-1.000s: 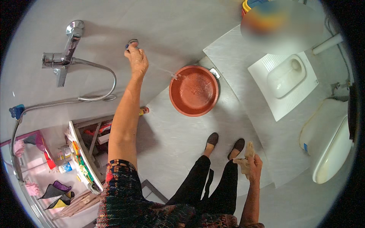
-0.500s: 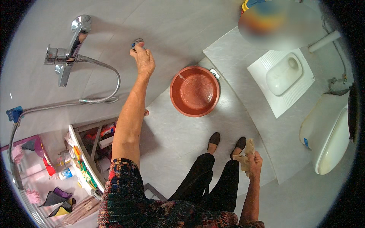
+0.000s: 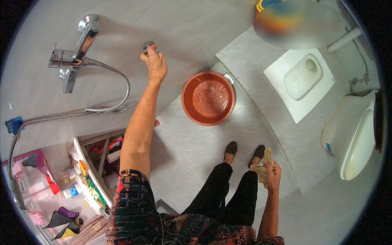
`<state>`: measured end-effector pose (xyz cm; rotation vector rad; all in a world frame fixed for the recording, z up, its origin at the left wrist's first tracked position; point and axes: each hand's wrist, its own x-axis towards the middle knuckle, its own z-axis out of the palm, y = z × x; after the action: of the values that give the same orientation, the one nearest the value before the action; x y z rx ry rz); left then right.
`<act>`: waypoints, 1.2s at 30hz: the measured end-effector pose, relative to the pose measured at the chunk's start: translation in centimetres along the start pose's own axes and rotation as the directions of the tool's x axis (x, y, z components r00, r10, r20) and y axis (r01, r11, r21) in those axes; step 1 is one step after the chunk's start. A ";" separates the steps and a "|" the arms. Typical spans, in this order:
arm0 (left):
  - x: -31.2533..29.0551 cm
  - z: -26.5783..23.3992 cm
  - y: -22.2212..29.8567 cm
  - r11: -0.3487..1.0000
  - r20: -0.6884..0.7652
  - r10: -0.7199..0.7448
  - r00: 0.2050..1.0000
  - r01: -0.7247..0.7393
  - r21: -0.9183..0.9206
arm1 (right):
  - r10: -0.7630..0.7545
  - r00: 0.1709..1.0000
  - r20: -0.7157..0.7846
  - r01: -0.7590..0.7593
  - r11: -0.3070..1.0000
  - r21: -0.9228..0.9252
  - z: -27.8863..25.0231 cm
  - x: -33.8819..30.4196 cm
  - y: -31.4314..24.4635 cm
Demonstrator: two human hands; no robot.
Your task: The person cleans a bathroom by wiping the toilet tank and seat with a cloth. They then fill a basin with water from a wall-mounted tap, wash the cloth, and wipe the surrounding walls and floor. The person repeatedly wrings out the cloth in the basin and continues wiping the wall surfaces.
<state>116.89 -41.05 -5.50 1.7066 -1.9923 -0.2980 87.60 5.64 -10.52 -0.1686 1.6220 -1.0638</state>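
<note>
My left hand (image 3: 155, 66) reaches out to the wall at the upper middle, its fingers closed round a small chrome tap (image 3: 148, 45) with a blue mark. Most of that tap is hidden behind the fingers. Below and to the right of it, a reddish-brown plastic basin (image 3: 185, 107) stands on the tiled floor, with what looks like rippled water in it. At the lower right, beside my leg, my right hand (image 3: 274, 174) grips a crumpled beige cloth (image 3: 260, 171) that hangs partly below the fingers.
A chrome mixer tap (image 3: 68, 63) with a metal hose (image 3: 108, 72) is on the left wall. Below it stands a cluttered cabinet (image 3: 92, 173). A raised tiled step (image 3: 249, 61) holds a squat toilet (image 3: 303, 77). A white washbasin (image 3: 357, 143) is at the right, a floor drain (image 3: 229, 79) by the basin.
The surface inside the basin looks more rippled and bright. My view has shifted slightly; both hands keep their holds on the tap and the cloth.
</note>
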 end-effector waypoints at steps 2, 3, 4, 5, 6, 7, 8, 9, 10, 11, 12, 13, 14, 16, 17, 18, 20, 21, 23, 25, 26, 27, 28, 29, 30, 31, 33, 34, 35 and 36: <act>0.0 0.0 0.5 1.000 0.025 -0.004 1.000 0.005 -0.024 | -0.018 1.000 -0.023 0.017 0.999 -0.036 -0.2 -0.1 0.4; -0.1 -0.1 0.7 0.998 0.047 -0.022 0.999 0.025 -0.064 | -0.016 0.999 -0.032 0.015 0.999 -0.033 -0.2 -0.3 0.5; -0.2 -0.4 1.2 0.994 0.066 -0.040 0.997 0.046 -0.101 | -0.015 0.999 -0.037 0.014 0.999 -0.030 -0.2 -0.4 0.6; -0.1 -0.3 0.9 0.996 0.060 -0.027 0.998 0.032 -0.083 | -0.014 0.999 -0.042 0.013 1.000 -0.026 -0.2 -0.6 0.6; -0.1 -0.1 0.4 0.998 0.054 -0.013 0.998 0.017 -0.065 | -0.025 0.999 -0.042 0.025 1.000 -0.002 -0.2 -0.7 0.9; 0.0 -0.2 0.5 0.999 0.050 0.002 0.999 0.001 -0.048 | -0.036 0.998 -0.045 0.037 0.999 0.024 -0.3 -0.8 1.3; 0.1 -0.2 0.5 0.998 0.062 -0.013 0.998 0.017 -0.064 | -0.047 0.998 -0.049 0.049 0.998 0.049 -0.3 -0.9 1.7; 0.2 -0.2 0.6 0.996 0.075 -0.028 0.997 0.034 -0.079 | -0.048 0.998 -0.051 0.050 0.998 0.037 -0.4 -1.0 2.1; 0.3 -0.2 0.7 0.994 0.088 -0.043 0.995 0.051 -0.092 | -0.048 0.998 -0.052 0.049 0.998 0.024 -0.4 -1.1 2.3; 0.3 -0.2 0.7 0.997 0.077 -0.026 0.997 0.032 -0.071 | -0.048 0.997 -0.053 0.049 0.999 0.012 -0.4 -1.2 2.4; 0.2 -0.1 0.6 0.999 0.065 -0.009 0.998 0.012 -0.048 | -0.052 0.997 -0.060 0.052 0.999 0.006 -0.3 -1.4 2.4; 0.1 -0.1 0.3 1.000 0.054 0.007 0.999 -0.006 -0.023 | -0.054 0.996 -0.064 0.054 0.999 0.001 0.0 -1.6 2.3; 0.1 -0.1 0.1 0.999 0.045 0.005 0.999 -0.004 -0.032 | -0.057 0.996 -0.068 0.056 0.998 -0.004 0.2 -1.8 2.3; 0.3 0.0 -0.3 0.999 0.025 0.000 1.000 0.002 -0.049 | -0.045 0.996 -0.071 0.045 0.999 -0.006 0.3 -2.0 2.5; 0.3 0.1 0.4 0.997 0.044 -0.005 0.999 0.008 -0.074 | -0.039 0.996 -0.081 0.039 0.999 -0.005 0.2 -2.1 2.7; 0.3 0.1 0.9 0.995 0.063 -0.009 0.998 0.015 -0.099 | -0.035 0.995 -0.093 0.033 0.999 -0.029 0.2 -2.2 2.7; 0.1 -0.2 0.9 0.997 0.068 -0.006 0.998 0.011 -0.081 | -0.027 0.995 -0.097 0.019 0.997 -0.081 0.3 -2.2 2.6; 0.2 0.0 0.5 0.999 0.059 0.008 0.998 -0.005 -0.045 | -0.024 0.995 -0.099 0.016 0.997 -0.079 0.4 -2.2 2.5; 0.3 0.0 -0.2 0.999 0.047 0.035 0.998 -0.035 -0.015 | -0.019 0.995 -0.098 0.012 0.997 -0.077 0.7 -2.3 2.2; 0.3 -0.1 -0.2 0.997 0.043 0.067 0.997 -0.066 -0.033 | -0.019 0.996 -0.088 0.016 0.999 -0.034 1.2 -2.6 1.4; 0.3 0.0 0.2 0.999 0.061 0.031 0.998 -0.028 -0.045 | -0.019 0.996 -0.085 0.018 1.000 -0.012 1.3 -2.7 1.1; 0.2 -0.1 0.5 0.998 0.080 -0.005 0.997 0.009 -0.056 | -0.021 0.996 -0.081 0.019 1.000 -0.015 1.1 -2.7 1.4; 0.2 -0.4 0.9 0.997 0.096 -0.041 0.995 0.048 -0.063 | -0.023 0.997 -0.073 0.022 1.000 -0.018 1.0 -2.6 1.5; 0.2 -0.3 0.8 0.997 0.098 -0.043 0.994 0.049 -0.060 | -0.025 0.998 -0.065 0.024 0.999 -0.021 0.9 -2.6 1.6; 0.3 -0.3 0.6 0.997 0.101 -0.045 0.994 0.050 -0.056 | -0.034 0.997 -0.072 0.033 0.999 -0.011 0.9 -2.7 1.7; 0.4 -0.4 0.5 0.997 0.103 -0.045 0.994 0.051 -0.054 | -0.044 0.996 -0.081 0.043 0.999 -0.002 1.3 -2.9 1.0; 0.4 -0.6 0.1 0.997 0.121 -0.053 0.991 0.059 -0.051 | -0.045 0.995 -0.092 0.047 0.999 0.014 1.5 -3.0 0.9; 0.4 -0.6 0.2 0.997 0.131 -0.057 0.990 0.064 -0.051 | -0.037 0.995 -0.097 0.039 0.999 0.020 1.5 -2.9 1.2; 0.4 -0.7 0.4 0.995 0.136 -0.069 0.988 0.078 -0.059 | -0.029 0.995 -0.101 0.031 0.999 0.026 1.5 -2.9 1.3; 0.4 -0.7 0.5 0.993 0.142 -0.082 0.987 0.092 -0.067 | -0.022 0.995 -0.096 0.025 0.999 0.028 1.4 -2.9 1.4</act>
<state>116.82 -41.22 -4.56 1.7716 -1.9806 -0.5277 90.38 7.47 -9.38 -0.1191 1.6933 -1.1273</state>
